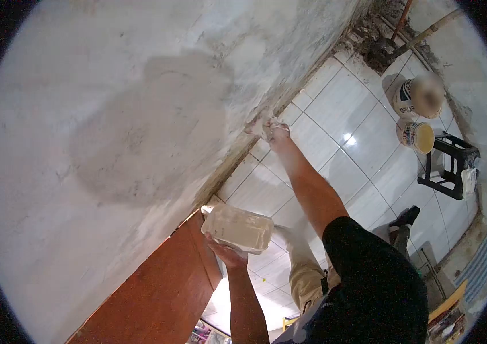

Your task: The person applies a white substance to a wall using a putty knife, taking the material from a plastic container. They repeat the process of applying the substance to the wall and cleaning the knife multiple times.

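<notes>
- Our left hand (pixel 229 253) supports the pale tub (pixel 237 228) near the wall (pixel 42 126), fingers partly curled around it.
- Our right hand (pixel 279 132) is at the wall's foot amid whitish stuff (pixel 261 125); its finger opening we cannot tell.
- We seem to be working that edge; next calls for a steady tub.

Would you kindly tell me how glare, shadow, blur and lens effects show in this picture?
Head view: a bright glare spot on the floor tiles; head view: a blurred patch over the larger bucket; head view: a broad darker area on the wall, shadow or damp, I cannot tell which; head view: black corners around a rounded image.
</notes>
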{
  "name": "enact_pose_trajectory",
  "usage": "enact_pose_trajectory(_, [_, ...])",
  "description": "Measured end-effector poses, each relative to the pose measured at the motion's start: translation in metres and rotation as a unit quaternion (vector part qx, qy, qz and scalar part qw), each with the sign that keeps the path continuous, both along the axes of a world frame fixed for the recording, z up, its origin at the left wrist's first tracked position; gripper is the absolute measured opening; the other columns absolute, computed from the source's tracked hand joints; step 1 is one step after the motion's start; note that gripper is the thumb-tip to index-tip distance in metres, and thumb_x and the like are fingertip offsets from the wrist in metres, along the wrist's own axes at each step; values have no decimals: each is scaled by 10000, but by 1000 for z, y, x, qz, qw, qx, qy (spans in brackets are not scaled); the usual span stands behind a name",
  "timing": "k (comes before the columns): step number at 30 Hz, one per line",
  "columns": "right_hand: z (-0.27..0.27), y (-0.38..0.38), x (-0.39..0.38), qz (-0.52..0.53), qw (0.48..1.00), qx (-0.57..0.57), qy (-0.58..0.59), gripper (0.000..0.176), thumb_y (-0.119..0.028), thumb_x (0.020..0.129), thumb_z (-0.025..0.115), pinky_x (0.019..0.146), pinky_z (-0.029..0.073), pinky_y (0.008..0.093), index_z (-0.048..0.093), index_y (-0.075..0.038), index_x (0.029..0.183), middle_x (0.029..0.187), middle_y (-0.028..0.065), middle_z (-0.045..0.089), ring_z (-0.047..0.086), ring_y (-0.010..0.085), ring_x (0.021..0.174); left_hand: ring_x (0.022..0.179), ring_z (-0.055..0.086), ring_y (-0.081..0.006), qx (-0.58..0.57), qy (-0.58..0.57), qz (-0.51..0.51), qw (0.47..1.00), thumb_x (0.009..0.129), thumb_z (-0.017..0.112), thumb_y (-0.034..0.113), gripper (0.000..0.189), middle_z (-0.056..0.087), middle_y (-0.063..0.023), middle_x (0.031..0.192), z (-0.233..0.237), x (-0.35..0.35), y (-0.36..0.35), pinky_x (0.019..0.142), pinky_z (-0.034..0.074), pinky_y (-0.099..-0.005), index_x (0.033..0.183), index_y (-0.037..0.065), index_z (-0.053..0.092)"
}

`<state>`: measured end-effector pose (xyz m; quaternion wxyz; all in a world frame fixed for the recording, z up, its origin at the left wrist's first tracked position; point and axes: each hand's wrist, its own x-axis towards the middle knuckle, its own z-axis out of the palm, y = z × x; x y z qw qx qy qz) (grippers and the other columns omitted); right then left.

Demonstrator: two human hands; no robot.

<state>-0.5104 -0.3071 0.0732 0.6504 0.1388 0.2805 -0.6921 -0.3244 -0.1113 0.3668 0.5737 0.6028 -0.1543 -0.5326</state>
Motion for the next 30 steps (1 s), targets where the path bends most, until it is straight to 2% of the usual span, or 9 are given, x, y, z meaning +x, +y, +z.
enact_pose_trajectory(7, [83, -22, -53, -110, 977, 179, -36, 150, -82, 900, 427, 648, 551, 540, 573, -106, 917, 865, 89, 611, 632, 299, 789, 1276, 392, -288, 188, 27, -50, 981, 881, 443, 598, 705, 410, -94, 1376, -58, 90, 4, 1048, 346, -455, 1379, 104, 373])
enact_pose_trajectory(13, [50, 4, -143, -131, 990, -10, -59, 108, -109, 870, 476, 532, 513, 323, 571, -69, 901, 701, 56, 585, 558, 219, 548, 1263, 403, -282, 201, -44, -106, 973, 886, 429, 602, 694, 417, -92, 1362, -20, -17, -19, 1044, 351, -445, 1376, 113, 376])
enact_pose_trajectory(17, [50, 22, -139, -186, 976, 62, 98, 203, -240, 924, 495, 455, 360, 230, 581, -56, 935, 674, 42, 568, 490, 129, 523, 1259, 407, -276, 95, -19, -113, 989, 889, 418, 605, 692, 416, -90, 1361, -15, -60, -17, 1041, 356, -439, 1378, 116, 371])
enact_pose_trajectory(20, [22, 9, -69, -248, 943, -93, 200, 181, -125, 898, 535, 528, 428, 228, 596, -35, 1042, 816, 38, 602, 544, 125, 643, 1260, 408, -280, -127, 235, -243, 932, 886, 417, 611, 701, 408, -91, 1366, -49, -11, -7, 1041, 359, -440, 1379, 116, 369])
enact_pose_trajectory(23, [51, 5, 21, -126, 922, 24, 365, 229, -147, 886, 528, 525, 404, 236, 577, -32, 1079, 867, 47, 594, 570, 130, 743, 929, 622, -211, 148, 151, -68, 975, 878, 569, 481, 580, 598, -84, 1116, -55, 38, -1, 692, 561, -420, 1264, 59, 472])
enact_pose_trajectory(24, [74, 11, 35, -57, 902, 76, 422, 240, -131, 885, 531, 527, 408, 240, 576, -32, 1099, 892, 49, 602, 586, 133, 778, 1096, 514, -255, 85, 62, -163, 981, 866, 507, 562, 664, 499, -89, 1248, -48, 34, 4, 868, 462, -435, 1329, 94, 415])
enact_pose_trajectory(26, [76, 15, 57, -191, 981, -15, 15, 288, -50, 852, 548, 529, 434, 274, 574, -31, 1138, 879, 48, 599, 607, 129, 811, 1263, 405, -298, 19, -28, -254, 967, 855, 445, 643, 750, 400, -94, 1380, -46, 30, 2, 1043, 362, -450, 1394, 130, 359])
enact_pose_trajectory(27, [63, 24, 61, -189, 982, -16, 16, 288, -50, 852, 548, 529, 434, 274, 574, -31, 1138, 879, 48, 599, 607, 129, 811, 1263, 405, -300, 111, -44, -145, 982, 850, 451, 646, 754, 401, -96, 1383, -49, 28, -4, 1040, 367, -452, 1393, 130, 364])
enact_pose_trajectory(30, [15, 59, 41, 42, 846, -69, 527, 214, -56, 864, 536, 603, 507, 298, 625, -35, 1058, 907, 60, 632, 632, 176, 824, 1258, 412, -302, 207, -27, -38, 977, 847, 457, 648, 752, 413, -99, 1376, -64, 40, -5, 1032, 376, -456, 1385, 128, 379])
